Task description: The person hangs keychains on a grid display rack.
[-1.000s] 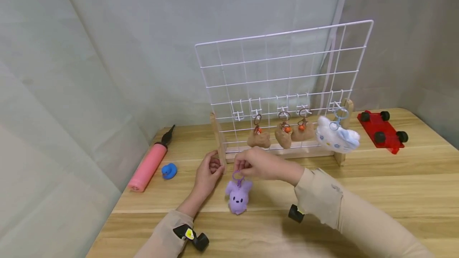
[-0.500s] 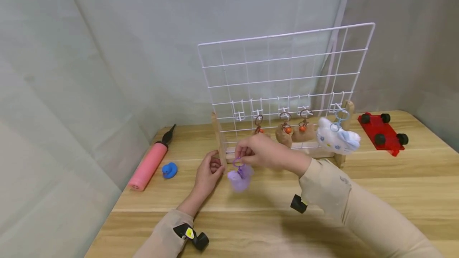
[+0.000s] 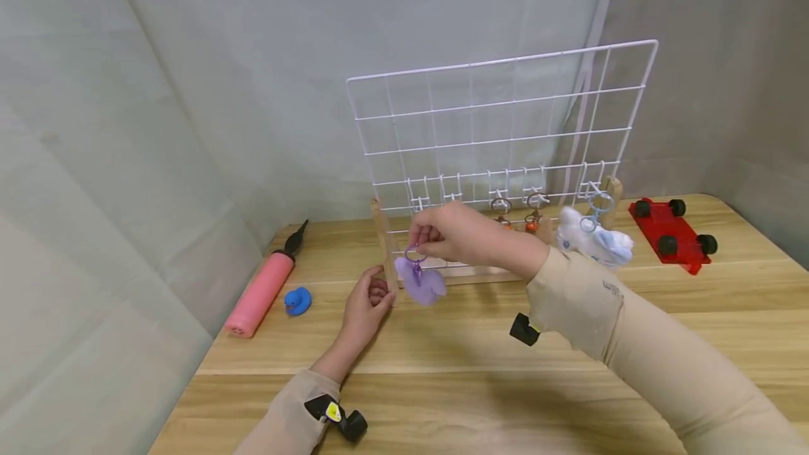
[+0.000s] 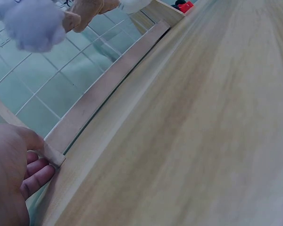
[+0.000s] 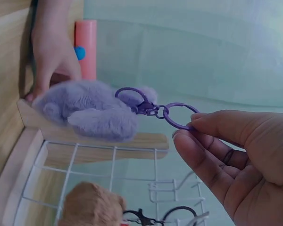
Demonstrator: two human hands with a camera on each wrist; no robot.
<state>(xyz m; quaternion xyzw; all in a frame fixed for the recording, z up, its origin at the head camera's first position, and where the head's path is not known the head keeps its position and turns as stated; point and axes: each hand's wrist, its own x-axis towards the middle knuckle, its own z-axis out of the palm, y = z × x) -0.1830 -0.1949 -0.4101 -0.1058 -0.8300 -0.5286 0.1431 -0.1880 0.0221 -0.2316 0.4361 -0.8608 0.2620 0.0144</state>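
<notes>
My right hand [image 3: 464, 234] pinches the purple ring [image 5: 172, 123] of a purple plush keychain [image 3: 422, 285] between thumb and index finger. The plush hangs above the table before the left end of a white wire grid rack [image 3: 470, 64]. It is apart from the white hooks [image 3: 418, 203] on the grid. My left hand [image 3: 365, 307] grips the front end of the rack's left wooden side piece [image 3: 383, 244], thumb on top and fingers curled behind. Brown plush keychains [image 5: 92, 205] hang on hooks, partly hidden by my right hand in the head view.
A white and blue plush keychain [image 3: 590, 239] hangs at the rack's right end. Right of it lies a red toy car [image 3: 673, 232], wheels up. On the left are a pink hand pump [image 3: 260, 295] and a blue rubber duck [image 3: 298, 300]. Fabric walls [image 3: 253, 55] enclose the table.
My right hand has lifted the purple plush keychain off the tabletop and raised it toward the hooks; the plush swings and turns. My left hand has stayed on the rack.
</notes>
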